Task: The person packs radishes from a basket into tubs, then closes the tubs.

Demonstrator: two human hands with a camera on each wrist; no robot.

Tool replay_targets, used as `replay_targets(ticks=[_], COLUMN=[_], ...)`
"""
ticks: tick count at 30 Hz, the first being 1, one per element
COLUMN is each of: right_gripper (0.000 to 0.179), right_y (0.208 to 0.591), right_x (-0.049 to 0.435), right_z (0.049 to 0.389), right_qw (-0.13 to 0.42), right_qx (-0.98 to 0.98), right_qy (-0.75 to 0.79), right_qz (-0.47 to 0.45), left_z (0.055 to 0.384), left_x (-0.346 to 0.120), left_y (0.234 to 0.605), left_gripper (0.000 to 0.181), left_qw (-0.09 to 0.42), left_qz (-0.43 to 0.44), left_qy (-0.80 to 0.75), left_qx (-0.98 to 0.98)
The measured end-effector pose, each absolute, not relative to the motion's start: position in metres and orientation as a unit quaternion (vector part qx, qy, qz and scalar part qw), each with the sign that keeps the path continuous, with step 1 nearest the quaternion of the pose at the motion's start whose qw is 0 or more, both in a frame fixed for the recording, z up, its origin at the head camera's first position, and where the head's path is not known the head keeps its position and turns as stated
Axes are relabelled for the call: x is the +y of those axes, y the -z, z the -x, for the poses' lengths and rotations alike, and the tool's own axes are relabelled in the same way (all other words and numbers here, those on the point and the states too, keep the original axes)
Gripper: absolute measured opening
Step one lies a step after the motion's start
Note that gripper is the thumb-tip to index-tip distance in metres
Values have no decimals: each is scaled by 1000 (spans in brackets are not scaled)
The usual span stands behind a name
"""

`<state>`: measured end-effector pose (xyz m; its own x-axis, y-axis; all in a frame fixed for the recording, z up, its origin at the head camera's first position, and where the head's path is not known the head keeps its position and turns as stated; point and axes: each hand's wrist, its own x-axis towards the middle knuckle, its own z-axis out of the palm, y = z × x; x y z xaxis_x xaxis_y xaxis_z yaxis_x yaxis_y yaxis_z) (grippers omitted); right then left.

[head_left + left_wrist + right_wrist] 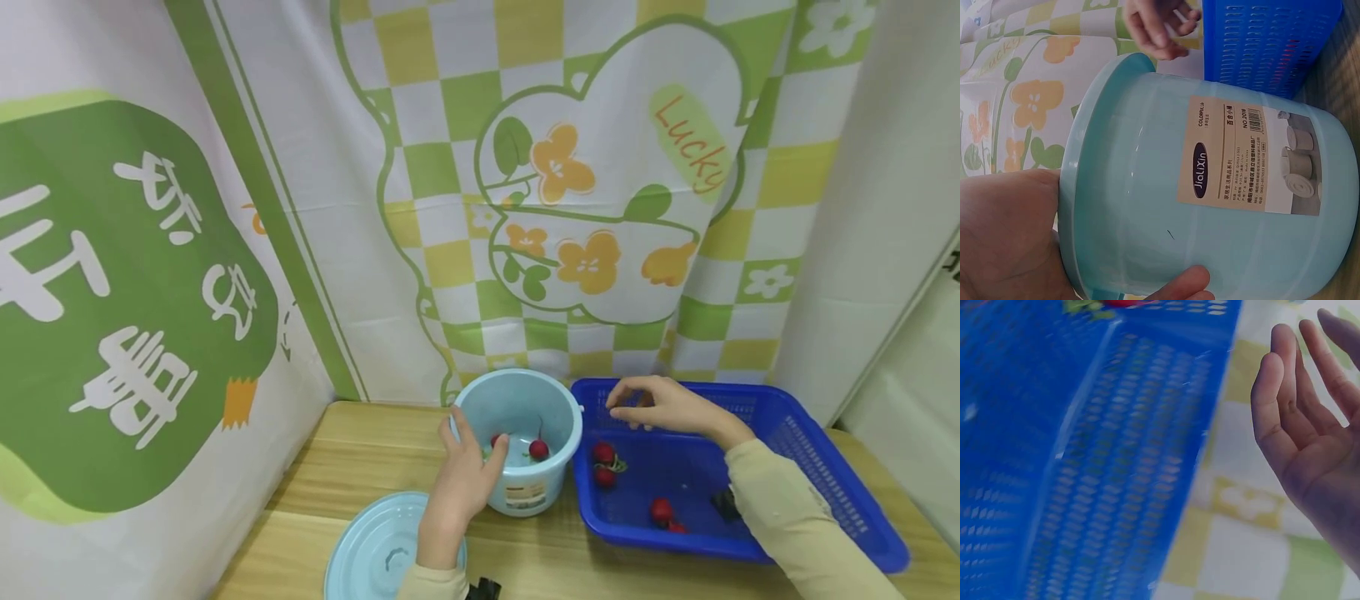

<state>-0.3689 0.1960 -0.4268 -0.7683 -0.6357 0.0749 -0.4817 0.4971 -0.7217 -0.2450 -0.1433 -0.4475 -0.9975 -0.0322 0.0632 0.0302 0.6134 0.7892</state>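
Observation:
My left hand (461,471) grips the rim of a light-blue plastic bucket (558,483) on its near left side. Its palm lies against the rim and a fingertip touches the outer wall in the left wrist view. Inside the bucket are a red radish (538,450) with a thin root and another red one partly behind the thumb. Over the back left of a blue perforated basket (697,546) hovers my right hand (663,404), its fingers loosely bent and holding nothing. Two radishes (603,452) with short stems lie at the basket's left side.
More red pieces (662,510) lie near the basket's front edge. A round light-blue lid (375,546) rests on the wooden table (300,533), front left of the bucket. Behind stands a checked, flowered curtain (465,292).

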Motion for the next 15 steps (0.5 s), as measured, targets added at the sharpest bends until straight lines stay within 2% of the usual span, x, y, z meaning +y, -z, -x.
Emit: replay_targets(ticks=[4, 12, 15], right_gripper=[20, 27, 31], right_y=[447, 476, 482], right_x=[206, 212, 214], right_z=[373, 378, 378], right_qw=[149, 307, 347], right_qx=[847, 809, 807], right_qy=[390, 362, 339], right_qz=[328, 346, 338], left_z=[242, 243, 246], left_x=[-145, -146, -143], left_y=[450, 447, 449], left_gripper=[102, 101, 101], left_qw=[36, 44, 46], left_qz=[-2, 3, 3], left_qy=[431, 430, 426], left_qx=[-902, -902, -904])
